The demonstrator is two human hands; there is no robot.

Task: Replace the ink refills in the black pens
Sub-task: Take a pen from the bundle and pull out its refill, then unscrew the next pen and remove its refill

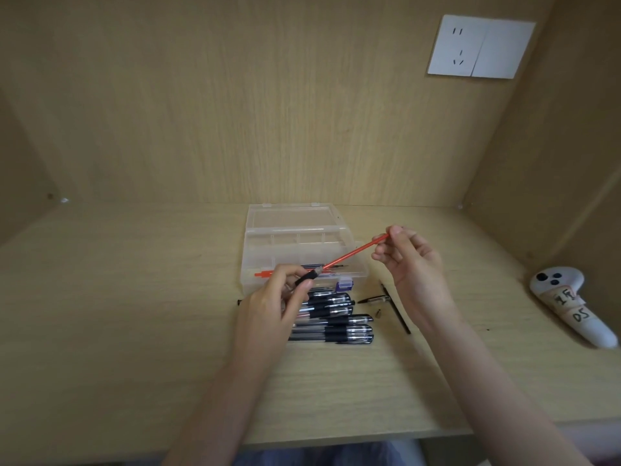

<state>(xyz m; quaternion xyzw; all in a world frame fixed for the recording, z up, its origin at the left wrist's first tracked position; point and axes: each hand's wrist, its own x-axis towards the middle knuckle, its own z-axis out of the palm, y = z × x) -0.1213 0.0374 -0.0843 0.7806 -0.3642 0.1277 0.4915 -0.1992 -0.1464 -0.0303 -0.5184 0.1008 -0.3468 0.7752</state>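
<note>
My left hand (268, 307) grips a black pen barrel (306, 278) by its rubber grip, above the desk. A red refill (356, 252) sticks out of the barrel's open end, slanting up to the right. My right hand (410, 260) pinches the refill's far end between thumb and fingers. Several black pens (339, 326) lie side by side on the desk just below my left hand. A pen tip section (373, 300), a small metal piece (378, 312) and a thin black refill (396, 309) lie on the desk under my right hand.
A clear plastic organiser box (302, 250) stands open behind the pens, with red and dark refills inside. A small purple item (345, 283) sits at its front. A white controller (568, 304) lies at the desk's right. A wall socket (480, 47) is on the back panel.
</note>
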